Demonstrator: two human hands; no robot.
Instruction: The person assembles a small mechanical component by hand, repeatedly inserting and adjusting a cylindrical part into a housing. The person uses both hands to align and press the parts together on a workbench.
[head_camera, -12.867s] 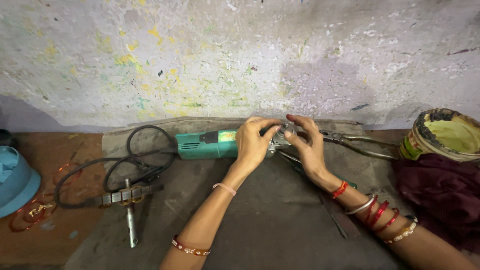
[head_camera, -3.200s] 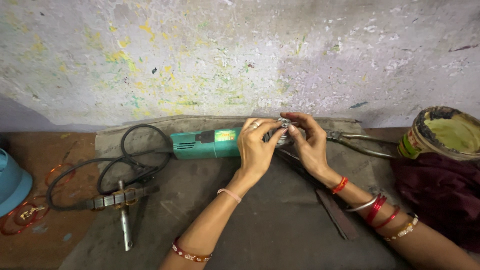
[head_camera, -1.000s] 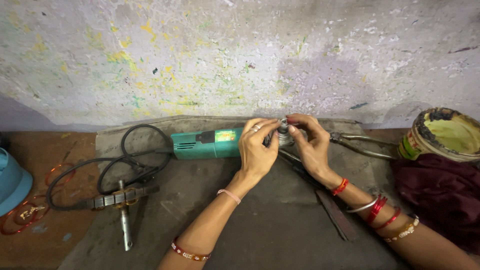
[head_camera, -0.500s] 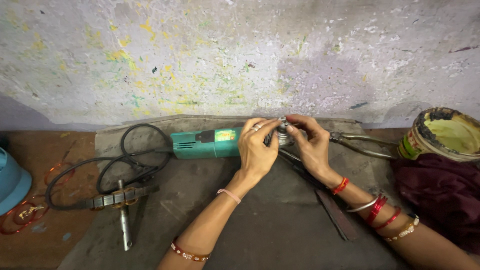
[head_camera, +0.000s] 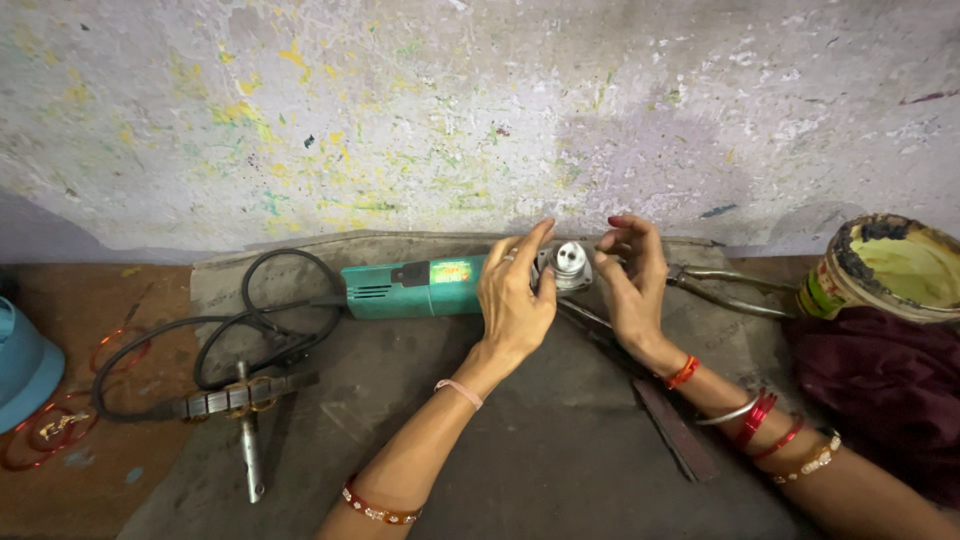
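Here we work at the head of the green angle grinder, which lies on the grey mat at the foot of the paint-spattered wall. Our left hand rests against the grinder body just behind the metal gear head, fingers loosely extended rather than clenched. Our right hand sits on the far side of that head, fingertips curled near it; whether they pinch a small part, we cannot tell. We judge the step to be fitting or loosening at the spindle; the next move calls for steadying the body.

Containers: right of the grinder, a tin can holds yellowish paste. Far left of the grinder, a blue vessel shows no contents.
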